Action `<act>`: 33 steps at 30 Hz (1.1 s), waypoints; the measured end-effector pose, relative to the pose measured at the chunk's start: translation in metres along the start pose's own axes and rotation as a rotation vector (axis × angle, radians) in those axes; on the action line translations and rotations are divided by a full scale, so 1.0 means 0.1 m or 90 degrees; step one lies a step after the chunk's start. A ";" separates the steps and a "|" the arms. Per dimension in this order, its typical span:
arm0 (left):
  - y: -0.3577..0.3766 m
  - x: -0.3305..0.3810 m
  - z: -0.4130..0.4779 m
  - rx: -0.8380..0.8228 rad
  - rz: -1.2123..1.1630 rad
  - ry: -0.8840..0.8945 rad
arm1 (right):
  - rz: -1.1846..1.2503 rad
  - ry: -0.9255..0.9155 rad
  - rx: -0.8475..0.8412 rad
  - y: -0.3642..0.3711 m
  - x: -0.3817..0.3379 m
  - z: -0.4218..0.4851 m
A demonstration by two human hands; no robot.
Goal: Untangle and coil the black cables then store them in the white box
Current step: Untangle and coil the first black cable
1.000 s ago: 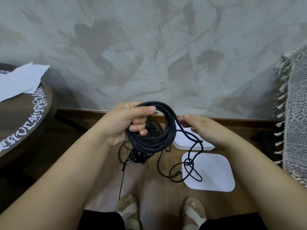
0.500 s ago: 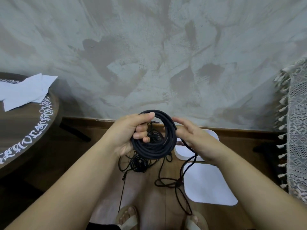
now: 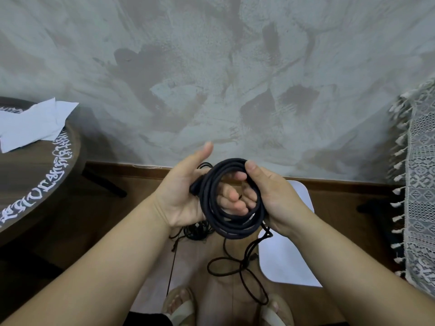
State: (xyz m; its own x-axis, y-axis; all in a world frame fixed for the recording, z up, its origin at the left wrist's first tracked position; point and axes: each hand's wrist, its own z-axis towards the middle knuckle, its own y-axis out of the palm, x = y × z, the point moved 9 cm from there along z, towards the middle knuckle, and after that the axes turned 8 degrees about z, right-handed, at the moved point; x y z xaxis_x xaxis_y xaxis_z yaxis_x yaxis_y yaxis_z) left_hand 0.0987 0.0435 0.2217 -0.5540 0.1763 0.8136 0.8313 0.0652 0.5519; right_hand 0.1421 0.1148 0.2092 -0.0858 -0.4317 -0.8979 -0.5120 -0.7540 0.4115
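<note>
Head camera looks down on a coiled black cable [image 3: 235,228] held at centre frame, above the wooden floor [image 3: 131,215] and just left of the white box [image 3: 303,194].

The right hand [image 3: 273,196] grasps the ring. Its thumb is clamped over the top arc and its fingers are hooked through the opening. The left hand [image 3: 183,194] lies palm up under the ring's left side, with relaxed fingers showing through the middle and the thumb lifted clear. It supports the coil rather than clenching it.

The loose tail [image 3: 237,270] still needs winding in. A good way would be to feed each new turn onto the stack at the same width and pin it under the right thumb. The left hand could then draw up slack and shake out the small loop low in the frame before it tightens into a knot.

A second black cable [image 3: 196,231] sits bunched on the floor below the left wrist, so the tail should be kept clear of it.

The ring's flat face is turned toward the camera. It is slightly taller than wide, so its longer axis runs from the top to the bottom of the frame. The tail leaves at the lower right edge and hangs toward bottom centre.
</note>
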 end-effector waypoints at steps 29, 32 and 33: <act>-0.28 0.36 -0.11 0.291 0.104 0.184 | -0.725 0.098 0.039 -0.90 0.27 0.24; -0.40 0.41 -0.14 0.364 0.084 0.234 | -0.677 0.045 0.107 -0.88 0.12 0.25; -0.44 0.44 -0.16 0.381 0.066 0.251 | -0.617 0.027 0.107 -0.84 0.08 0.24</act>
State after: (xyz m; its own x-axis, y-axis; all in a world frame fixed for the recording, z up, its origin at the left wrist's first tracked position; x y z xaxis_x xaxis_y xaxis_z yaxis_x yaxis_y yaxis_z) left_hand 0.0368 0.0326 0.2361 -0.3514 -0.1491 0.9243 0.7002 0.6134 0.3652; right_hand 0.1639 0.1863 0.1637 0.4647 0.3164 -0.8270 -0.4593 -0.7124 -0.5306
